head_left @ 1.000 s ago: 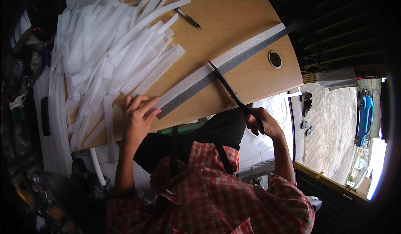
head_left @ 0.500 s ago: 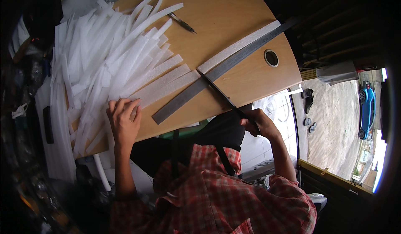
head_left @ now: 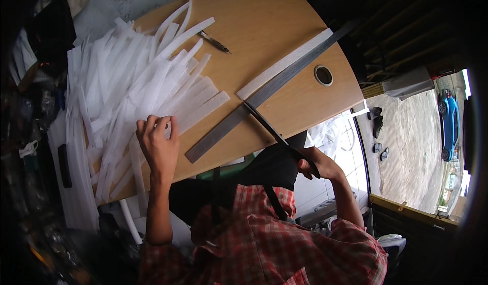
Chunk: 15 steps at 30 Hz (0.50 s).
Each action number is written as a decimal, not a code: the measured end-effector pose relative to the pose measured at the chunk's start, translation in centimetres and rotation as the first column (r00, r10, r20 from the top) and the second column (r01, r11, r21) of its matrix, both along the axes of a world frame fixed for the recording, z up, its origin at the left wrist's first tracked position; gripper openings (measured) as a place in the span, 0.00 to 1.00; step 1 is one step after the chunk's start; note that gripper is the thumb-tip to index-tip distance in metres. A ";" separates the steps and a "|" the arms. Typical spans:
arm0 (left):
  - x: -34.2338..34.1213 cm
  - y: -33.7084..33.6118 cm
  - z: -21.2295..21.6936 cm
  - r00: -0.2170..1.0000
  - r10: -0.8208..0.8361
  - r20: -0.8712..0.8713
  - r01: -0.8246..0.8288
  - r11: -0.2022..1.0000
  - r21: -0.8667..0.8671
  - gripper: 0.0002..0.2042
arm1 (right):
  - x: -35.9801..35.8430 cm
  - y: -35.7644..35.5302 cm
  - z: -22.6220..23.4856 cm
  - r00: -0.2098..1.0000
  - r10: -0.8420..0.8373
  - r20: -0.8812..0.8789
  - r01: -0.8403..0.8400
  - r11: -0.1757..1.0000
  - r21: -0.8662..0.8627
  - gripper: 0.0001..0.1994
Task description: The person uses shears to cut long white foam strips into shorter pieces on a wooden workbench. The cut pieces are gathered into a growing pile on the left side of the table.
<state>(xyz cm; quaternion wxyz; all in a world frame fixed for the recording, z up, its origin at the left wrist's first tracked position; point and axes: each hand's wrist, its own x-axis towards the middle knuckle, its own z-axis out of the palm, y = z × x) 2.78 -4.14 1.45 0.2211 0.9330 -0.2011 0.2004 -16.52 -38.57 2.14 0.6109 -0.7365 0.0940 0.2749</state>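
- The two hands are well apart: the left hand (head_left: 158, 141), left of the frame's centre, has loosely bent fingers with nothing seen gripped between them; whether its fingertips touch anything, I cannot tell.
- The right hand (head_left: 319, 163), right of centre, is closed around the handles of long black scissors (head_left: 270, 126), which slant up and left.
- The scissors' tip lies over a flat dark-grey ruler (head_left: 216, 136), just beside the near end of a straight white foam strip (head_left: 284, 63).
- This strip lies along the ruler's upper side, toward the upper right.
- Beside the left hand, a loose heap of thin white foam strips (head_left: 127, 76) fills the upper left.
- A slim dark pen-like tool (head_left: 214, 42) lies right of the heap.
- All these rest on a light-brown wooden tabletop (head_left: 254, 15); a round ringed hole (head_left: 323, 75) opens near its right edge.
- A blue car (head_left: 448, 125) stands outside, far right.
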 end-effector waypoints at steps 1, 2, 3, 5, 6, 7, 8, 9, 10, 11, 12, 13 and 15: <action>0.1 -1.1 0.7 0.996 -0.068 -0.052 0.065 0.996 -0.066 0.03 | -0.1 -0.1 0.1 1.000 -0.011 -0.008 0.011 1.000 0.005 0.42; 0.2 -2.4 1.4 0.986 -0.135 -0.101 0.121 0.984 -0.135 0.04 | -0.1 0.0 0.2 1.000 -0.025 -0.010 0.025 1.000 0.004 0.42; 0.5 -3.9 1.9 0.968 -0.203 -0.144 0.172 0.963 -0.205 0.05 | 0.0 0.1 0.4 0.999 -0.039 -0.011 0.039 0.999 0.004 0.41; 1.8 -7.3 2.3 0.923 -0.369 -0.111 0.327 0.902 -0.282 0.06 | -0.1 -0.2 0.5 0.998 -0.057 -0.012 0.057 0.998 -0.007 0.41; 2.7 -9.0 1.7 0.911 -0.399 -0.106 0.362 0.895 -0.262 0.07 | -0.3 -0.4 0.2 0.998 -0.061 -0.010 0.061 0.998 -0.009 0.40; 3.7 -10.4 0.7 0.896 -0.433 -0.098 0.400 0.883 -0.245 0.08 | -0.4 -0.5 0.2 0.998 -0.069 -0.006 0.069 0.997 -0.017 0.40; 4.2 -11.1 -0.3 0.884 -0.452 -0.116 0.423 0.881 -0.213 0.08 | -0.5 -0.3 0.0 0.998 -0.061 0.007 0.061 0.998 -0.029 0.40; 4.7 -11.7 -1.4 0.872 -0.471 -0.134 0.446 0.877 -0.181 0.08 | -0.7 -0.1 -0.3 0.998 -0.052 0.020 0.053 0.998 -0.040 0.40; 4.8 -12.4 -1.8 0.853 -0.498 -0.157 0.478 0.866 -0.148 0.09 | -0.8 -0.2 -0.5 0.998 -0.055 0.030 0.057 0.997 -0.050 0.40; 4.9 -12.9 -2.1 0.855 -0.492 -0.167 0.467 0.868 -0.167 0.09 | -0.7 -0.2 -0.5 0.998 -0.051 0.032 0.053 0.997 -0.048 0.40; 5.0 -13.2 -2.4 0.857 -0.484 -0.178 0.454 0.872 -0.185 0.09 | -0.6 -0.3 -0.4 0.998 -0.046 0.036 0.048 0.998 -0.046 0.40; 4.8 -13.4 -2.7 0.854 -0.480 -0.198 0.444 0.873 -0.204 0.09 | -0.7 -0.2 -0.5 0.999 -0.046 0.029 0.047 0.998 -0.042 0.40; 5.1 -13.4 -3.4 0.837 -0.469 -0.281 0.410 0.878 -0.246 0.08 | -0.5 0.0 0.0 0.999 -0.033 0.026 0.035 0.998 -0.057 0.40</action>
